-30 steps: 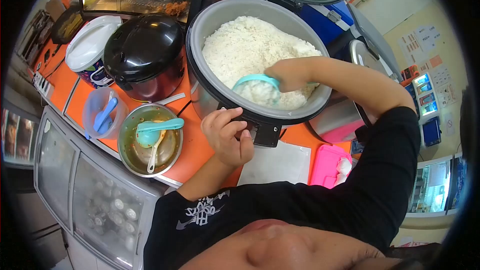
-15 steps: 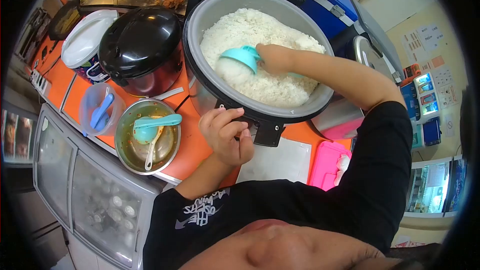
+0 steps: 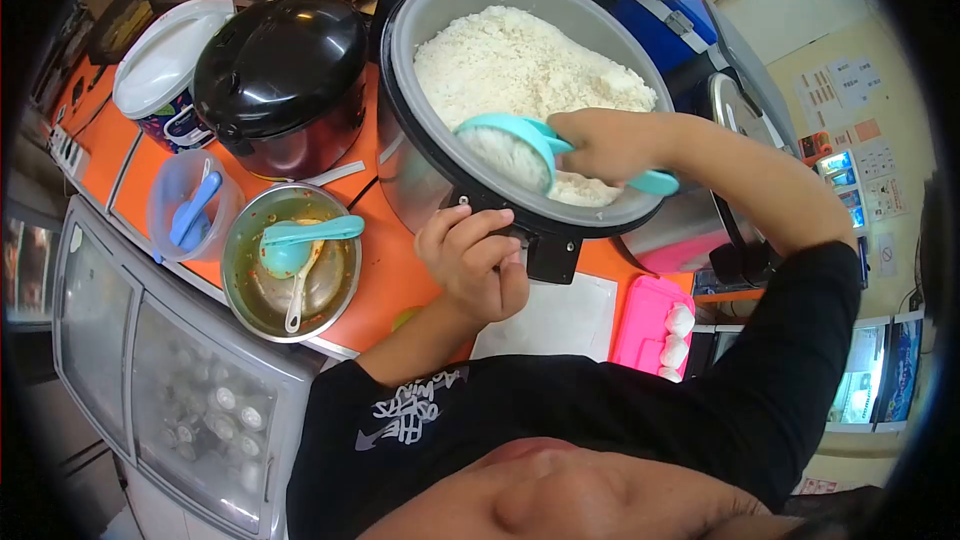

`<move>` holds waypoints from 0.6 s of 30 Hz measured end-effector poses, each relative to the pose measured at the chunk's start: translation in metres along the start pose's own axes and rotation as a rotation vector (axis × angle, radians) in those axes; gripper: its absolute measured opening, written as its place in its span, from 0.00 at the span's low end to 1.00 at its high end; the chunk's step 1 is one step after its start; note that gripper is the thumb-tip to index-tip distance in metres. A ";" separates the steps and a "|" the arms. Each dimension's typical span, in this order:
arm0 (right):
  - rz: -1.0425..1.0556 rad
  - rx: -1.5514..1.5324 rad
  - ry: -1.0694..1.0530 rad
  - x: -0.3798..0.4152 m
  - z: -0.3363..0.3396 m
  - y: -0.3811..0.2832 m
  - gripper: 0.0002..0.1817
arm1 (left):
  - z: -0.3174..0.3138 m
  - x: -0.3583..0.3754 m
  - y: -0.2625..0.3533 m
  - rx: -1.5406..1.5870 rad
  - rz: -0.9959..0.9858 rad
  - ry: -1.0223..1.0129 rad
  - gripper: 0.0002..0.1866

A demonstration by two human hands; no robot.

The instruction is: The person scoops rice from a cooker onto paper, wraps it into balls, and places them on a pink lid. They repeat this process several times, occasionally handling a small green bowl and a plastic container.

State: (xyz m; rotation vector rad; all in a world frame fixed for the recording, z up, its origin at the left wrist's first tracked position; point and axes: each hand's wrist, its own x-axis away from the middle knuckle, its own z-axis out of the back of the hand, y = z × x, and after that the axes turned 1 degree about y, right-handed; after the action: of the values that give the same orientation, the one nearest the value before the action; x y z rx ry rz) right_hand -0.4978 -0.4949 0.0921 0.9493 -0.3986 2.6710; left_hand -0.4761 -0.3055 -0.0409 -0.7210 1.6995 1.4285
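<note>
Right hand [image 3: 600, 145] grip is closed around the handle of a turquoise plastic rice scoop [image 3: 520, 145], bowl loaded with white cooked rice [image 3: 520, 65] and tipped toward the near rim, handle end sticking out to the right past the fist. Scoop sits just above centre of frame, inside the large grey open rice cooker pot [image 3: 420, 50], low over the rice so nothing spills outside. Left hand [image 3: 475, 260] grip curled, fingers resting against the cooker's black front latch [image 3: 548, 255], likely bracing the pot while the other hand digs; holds nothing visible. Lower left: round steel bowl [image 3: 290, 260] holds a second turquoise ladle [image 3: 295, 240], parked on the orange desk [image 3: 385, 280]. Black domed rice cooker [image 3: 280, 65] closed, upper left. Pink plastic tray [image 3: 650, 325] lower right.
</note>
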 end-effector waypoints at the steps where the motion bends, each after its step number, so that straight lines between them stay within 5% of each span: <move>1: -0.090 -0.116 -0.139 -0.016 -0.003 0.010 0.12 | -0.001 -0.001 -0.002 0.009 -0.015 0.016 0.11; 7: -0.037 -0.356 -0.055 0.000 -0.008 0.028 0.11 | -0.004 -0.005 -0.003 -0.011 -0.032 0.042 0.10; 9: 0.121 -0.683 -0.068 0.022 -0.007 0.059 0.11 | -0.003 -0.008 -0.006 -0.040 -0.066 0.024 0.09; 11: -0.175 -1.114 0.087 0.086 -0.012 0.029 0.12 | -0.001 -0.010 -0.008 -0.032 -0.075 -0.031 0.09; 13: -0.167 -1.301 0.318 0.133 -0.045 0.014 0.17 | 0.000 -0.009 0.000 0.010 -0.058 -0.101 0.09; 15: -0.044 -1.468 0.344 0.165 -0.099 0.008 0.18 | 0.007 0.000 0.017 -0.033 -0.075 0.035 0.11; 16: -0.070 -1.612 0.396 0.175 -0.133 0.000 0.18 | 0.016 0.018 0.029 0.009 -0.086 -0.058 0.13; 18: -0.057 -1.907 0.418 0.182 -0.204 -0.003 0.15 | 0.036 0.064 0.045 0.236 -0.072 -0.597 0.13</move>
State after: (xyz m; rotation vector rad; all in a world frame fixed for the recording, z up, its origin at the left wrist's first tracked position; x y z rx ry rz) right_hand -0.7481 -0.3910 0.0579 -0.2264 -2.0135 1.1703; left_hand -0.5399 -0.2568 -0.0730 -0.1891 1.3209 1.2069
